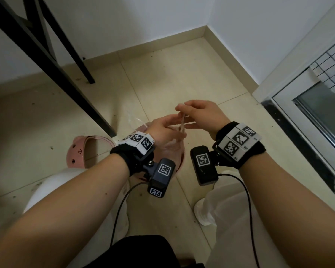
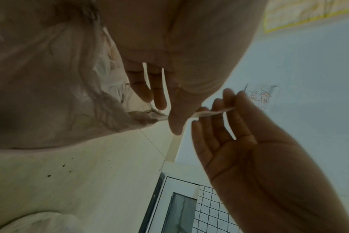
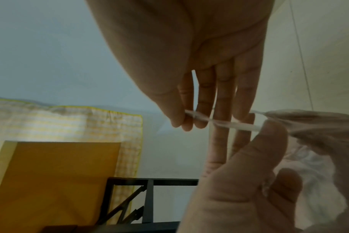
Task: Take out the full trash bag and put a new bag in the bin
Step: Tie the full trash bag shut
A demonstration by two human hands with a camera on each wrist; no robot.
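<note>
A translucent pinkish trash bag (image 1: 173, 146) sits in the pink bin (image 1: 182, 158) on the floor between my knees. Its top is gathered into a thin twisted strip (image 1: 182, 123). My left hand (image 1: 168, 124) is just above the bin and grips the bag's gathered neck, with the thumb (image 3: 269, 134) on the strip. My right hand (image 1: 182, 110) is slightly higher and pinches the strip's free end (image 3: 189, 113) between thumb and forefinger. The bag (image 2: 50, 78) bulges beside my left palm. The bin is mostly hidden by my hands and wrist cameras.
The bin's pink lid (image 1: 79, 151) lies on the tiles to the left. Black table legs (image 1: 46, 60) slant down at the upper left. A white door frame with wire mesh (image 1: 307, 105) runs along the right. The wall corner (image 1: 207, 28) is ahead.
</note>
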